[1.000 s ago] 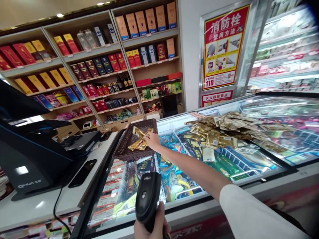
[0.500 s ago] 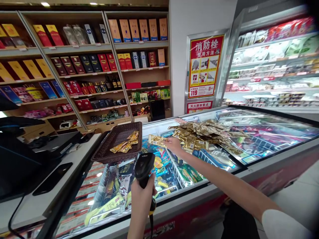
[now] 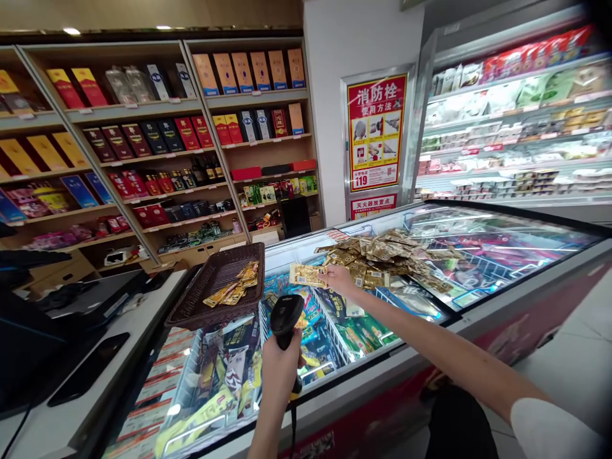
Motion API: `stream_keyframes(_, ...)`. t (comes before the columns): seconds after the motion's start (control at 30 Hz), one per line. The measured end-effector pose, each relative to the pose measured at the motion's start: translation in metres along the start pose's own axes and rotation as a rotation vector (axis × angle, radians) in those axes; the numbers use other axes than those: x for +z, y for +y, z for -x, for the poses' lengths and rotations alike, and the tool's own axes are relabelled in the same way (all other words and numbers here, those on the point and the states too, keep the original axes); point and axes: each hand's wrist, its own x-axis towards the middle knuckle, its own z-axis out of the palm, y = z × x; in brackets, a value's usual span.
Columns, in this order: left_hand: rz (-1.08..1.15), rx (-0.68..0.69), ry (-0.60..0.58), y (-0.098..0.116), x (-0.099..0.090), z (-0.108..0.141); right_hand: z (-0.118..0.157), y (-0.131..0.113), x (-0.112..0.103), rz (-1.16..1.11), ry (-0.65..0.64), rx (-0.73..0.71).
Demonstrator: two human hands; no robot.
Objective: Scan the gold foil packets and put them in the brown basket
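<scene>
My left hand (image 3: 281,363) is wrapped round the handle of a black barcode scanner (image 3: 285,313), whose head points forward over the freezer. A cord hangs below its yellow-edged grip. In my right hand (image 3: 338,280) a gold snack packet (image 3: 306,275) is pinched by one end, its other end pointing left. Just right of that hand, many similar packets lie in a loose pile (image 3: 382,252) on the freezer's glass top. A brown woven basket (image 3: 182,312) stands to the left, with several gold packets (image 3: 236,287) in it.
The glass-topped chest freezer (image 3: 382,357) holds wire baskets of wrapped ice creams. At the left, a white counter (image 3: 115,363) carries a black phone (image 3: 89,368) and dark checkout equipment. Shelves of boxed goods (image 3: 157,137) line the back, and a refrigerated display (image 3: 516,127) stands at right.
The view has shifted slightly. The scanner has moved a little right, closer to the gold packet. My right hand still holds the packet, now more level.
</scene>
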Motion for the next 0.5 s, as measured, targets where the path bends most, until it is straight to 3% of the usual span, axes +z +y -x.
stream_keyframes(0.33,0.029,-0.014,-0.037,-0.008,0.002,-0.009,0.012,0.004,-0.009,-0.026,-0.078,0.099)
stream_keyframes(0.5,-0.022,-0.015,-0.015,-0.013,0.0,-0.005,0.016,0.011,-0.01,-0.009,-0.028,0.095)
